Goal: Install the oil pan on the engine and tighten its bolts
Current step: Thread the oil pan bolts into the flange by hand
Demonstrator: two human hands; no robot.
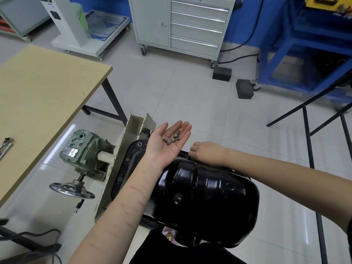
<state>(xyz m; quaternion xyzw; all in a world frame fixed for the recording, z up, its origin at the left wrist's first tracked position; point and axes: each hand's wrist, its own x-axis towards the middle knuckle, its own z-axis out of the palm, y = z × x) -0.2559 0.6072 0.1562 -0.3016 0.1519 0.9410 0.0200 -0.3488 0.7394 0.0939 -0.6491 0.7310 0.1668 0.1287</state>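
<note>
Hands first: the left hand [171,139] is palm up and flat, fingers pretty much straight, just cradling a little pile of bolts [172,139]. I count four, maybe, since they overlap and it's hard to split them apart. The right hand [202,151] is knuckles up with the fingers curled down at the far edge of the oil pan [202,195], right on the flange. Looks like it's pinching or finger-starting a bolt there, but whatever is under the fingertips is hidden, so I can't tell for sure.

Progress-wise, I'd say the one black oil pan is already sitting on the engine, which is clamped in the engine stand [122,159] just in front of the person. The near-left flange holes I can see look empty, so most bolts are not in yet, and nothing suggests any real tightening is done. One drain plug [177,198] is in the pan's side.

Further out: one green gearbox [83,151] with one handwheel [72,190] on the stand, one table [43,96] on the left with a tool [5,146] at its edge, one drawer cabinet [181,23], and two dark blocks [233,80] on the floor.
</note>
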